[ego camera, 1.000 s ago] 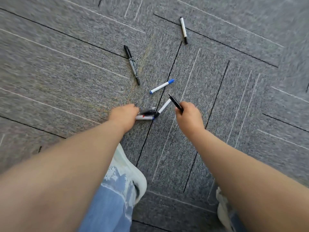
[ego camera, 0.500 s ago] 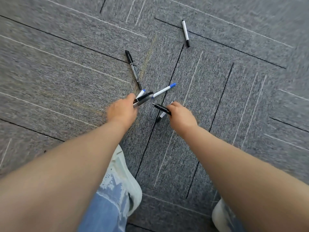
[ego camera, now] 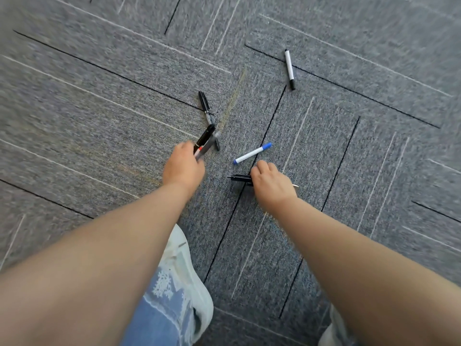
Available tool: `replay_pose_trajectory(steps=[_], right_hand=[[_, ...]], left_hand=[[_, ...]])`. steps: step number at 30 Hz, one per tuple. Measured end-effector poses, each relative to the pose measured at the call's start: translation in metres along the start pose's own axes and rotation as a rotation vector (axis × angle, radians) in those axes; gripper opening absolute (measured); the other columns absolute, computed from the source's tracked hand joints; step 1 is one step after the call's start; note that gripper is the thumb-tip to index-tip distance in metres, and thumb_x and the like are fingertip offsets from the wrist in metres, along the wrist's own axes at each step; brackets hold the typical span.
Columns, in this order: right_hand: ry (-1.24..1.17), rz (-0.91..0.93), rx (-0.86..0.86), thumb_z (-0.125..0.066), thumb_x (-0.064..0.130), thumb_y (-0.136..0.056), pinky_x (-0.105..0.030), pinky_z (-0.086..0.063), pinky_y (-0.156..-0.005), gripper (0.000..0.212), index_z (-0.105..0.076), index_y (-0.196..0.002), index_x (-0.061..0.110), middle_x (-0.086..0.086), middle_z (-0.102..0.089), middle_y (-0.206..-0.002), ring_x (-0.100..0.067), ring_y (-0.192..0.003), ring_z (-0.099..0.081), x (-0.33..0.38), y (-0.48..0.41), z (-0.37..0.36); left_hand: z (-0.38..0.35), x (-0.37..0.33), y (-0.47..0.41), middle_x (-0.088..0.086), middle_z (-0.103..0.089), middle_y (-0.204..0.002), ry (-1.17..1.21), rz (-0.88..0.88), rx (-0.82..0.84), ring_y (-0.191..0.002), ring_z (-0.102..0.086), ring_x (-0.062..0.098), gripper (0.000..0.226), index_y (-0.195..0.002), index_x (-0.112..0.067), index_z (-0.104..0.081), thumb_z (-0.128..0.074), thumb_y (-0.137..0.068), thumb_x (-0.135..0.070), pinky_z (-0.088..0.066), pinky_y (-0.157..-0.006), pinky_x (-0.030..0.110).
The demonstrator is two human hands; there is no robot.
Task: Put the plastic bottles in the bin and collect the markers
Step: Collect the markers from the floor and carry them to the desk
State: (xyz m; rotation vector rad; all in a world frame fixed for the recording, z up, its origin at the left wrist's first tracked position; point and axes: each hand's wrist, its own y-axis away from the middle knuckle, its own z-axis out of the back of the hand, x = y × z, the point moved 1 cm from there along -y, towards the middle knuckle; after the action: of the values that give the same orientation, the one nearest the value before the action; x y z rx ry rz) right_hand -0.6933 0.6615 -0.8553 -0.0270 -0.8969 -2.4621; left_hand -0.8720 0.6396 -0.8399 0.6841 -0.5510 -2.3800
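My left hand [ego camera: 183, 166] is closed around a bunch of markers [ego camera: 205, 142] that stick out up and to the right. My right hand [ego camera: 270, 184] grips a black marker [ego camera: 239, 178] that points left; a pale tip pokes out on its right side. A white marker with a blue cap [ego camera: 252, 153] lies on the carpet just above my right hand, apart from it. A thin black pen [ego camera: 205, 106] lies beyond my left hand, its lower end hidden behind the held markers. Farther off at the upper right lies a white marker with a black cap [ego camera: 289, 69]. No bottles or bin are in view.
The floor is grey carpet tile [ego camera: 349, 158] with dark seams and pale stripes. My white shoe [ego camera: 189, 265] and blue jeans leg [ego camera: 159, 308] are at the bottom centre. Another shoe [ego camera: 334, 330] shows at the bottom right edge.
My left hand has lifted its markers up and away from the right hand. The right hand has turned its black marker to point left, next to the blue-capped marker.
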Motion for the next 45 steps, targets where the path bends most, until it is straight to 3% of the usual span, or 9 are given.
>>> replay_pose_trajectory(steps=[9,15,19,24,30,33,36,41,45], right_hand=[[-0.024,0.01,-0.04,-0.038,0.009,-0.097,-0.031,-0.041,-0.073,0.025,-0.042,-0.122,0.009,-0.009,-0.051,-0.12,-0.026,-0.11,-0.045,0.0,-0.013,0.004],[-0.071,0.043,0.007,-0.04,0.028,-0.1,-0.036,-0.049,-0.06,0.022,-0.049,-0.112,0.012,-0.003,-0.057,-0.088,-0.026,-0.077,-0.061,0.008,-0.002,-0.006],[-0.02,0.261,0.201,-0.05,0.032,-0.095,-0.037,-0.055,-0.074,0.034,-0.05,-0.124,0.015,-0.004,-0.057,-0.112,-0.025,-0.092,-0.064,0.033,0.001,-0.01],[0.003,0.183,0.224,-0.048,0.006,-0.095,-0.033,-0.043,-0.06,0.027,-0.048,-0.121,0.01,-0.009,-0.046,-0.108,-0.026,-0.072,-0.05,0.05,-0.005,-0.022],[-0.131,0.037,-0.019,-0.045,0.026,-0.095,-0.03,-0.051,-0.067,0.017,-0.048,-0.108,0.016,0.004,-0.047,-0.086,-0.015,-0.081,-0.043,0.028,-0.016,0.007],[-0.1,-0.103,-0.108,-0.048,0.028,-0.094,-0.03,-0.043,-0.056,0.025,-0.045,-0.117,0.017,0.001,-0.047,-0.076,-0.019,-0.075,-0.046,0.01,-0.027,0.018],[-0.046,-0.161,-0.065,-0.047,0.009,-0.093,-0.03,-0.043,-0.052,0.041,-0.034,-0.131,0.019,0.002,-0.044,-0.067,-0.022,-0.064,-0.051,0.004,-0.037,0.019],[-0.031,-0.198,-0.009,-0.047,-0.007,-0.085,-0.034,-0.041,-0.054,0.053,-0.036,-0.131,0.016,-0.013,-0.05,-0.117,-0.031,-0.071,-0.053,0.003,-0.044,0.026],[-0.089,-0.193,-0.022,-0.055,0.013,-0.09,-0.034,-0.045,-0.056,0.042,-0.043,-0.13,0.016,-0.01,-0.046,-0.121,-0.026,-0.073,-0.054,-0.002,-0.047,0.025]], left_hand=[[0.0,0.006,-0.006,0.008,-0.054,-0.118,0.014,0.04,-0.023,-0.084,-0.05,0.019,0.03,-0.121,-0.008,-0.047,-0.05,-0.092,-0.016,-0.043,-0.073,0.033],[0.002,0.009,-0.003,0.009,-0.052,-0.128,0.016,0.047,-0.022,-0.103,-0.056,0.026,0.04,-0.131,-0.01,-0.042,-0.05,-0.093,-0.017,-0.046,-0.086,0.039],[0.009,0.015,-0.004,0.01,-0.055,-0.115,0.01,0.078,-0.041,-0.085,-0.052,0.025,0.025,-0.116,-0.009,-0.049,-0.048,-0.093,-0.017,-0.049,-0.079,0.04],[0.011,0.023,-0.006,0.011,-0.056,-0.112,0.011,0.08,-0.045,-0.082,-0.051,0.024,0.022,-0.113,-0.009,-0.049,-0.049,-0.092,-0.016,-0.046,-0.073,0.038],[0.007,0.02,-0.007,0.009,-0.055,-0.111,-0.017,0.053,-0.033,-0.086,-0.052,0.025,0.024,-0.115,-0.01,-0.049,-0.048,-0.092,-0.018,-0.048,-0.078,0.039],[0.004,0.02,-0.008,0.008,-0.058,-0.108,-0.012,0.045,-0.006,-0.086,-0.056,0.027,0.028,-0.119,-0.012,-0.049,-0.048,-0.093,-0.019,-0.049,-0.071,0.037],[0.002,0.02,-0.009,0.006,-0.059,-0.098,0.009,0.058,-0.005,-0.075,-0.055,0.024,0.028,-0.12,-0.013,-0.05,-0.048,-0.094,-0.022,-0.044,-0.06,0.032],[0.0,0.011,-0.015,0.002,-0.056,-0.092,0.07,0.065,-0.02,-0.073,-0.054,0.021,0.03,-0.121,-0.013,-0.052,-0.048,-0.094,-0.025,-0.043,-0.06,0.03],[-0.003,-0.005,-0.021,0.008,-0.059,-0.116,0.134,0.067,-0.027,-0.089,-0.057,0.022,0.037,-0.125,-0.01,-0.052,-0.049,-0.094,-0.029,-0.047,-0.07,0.034]])
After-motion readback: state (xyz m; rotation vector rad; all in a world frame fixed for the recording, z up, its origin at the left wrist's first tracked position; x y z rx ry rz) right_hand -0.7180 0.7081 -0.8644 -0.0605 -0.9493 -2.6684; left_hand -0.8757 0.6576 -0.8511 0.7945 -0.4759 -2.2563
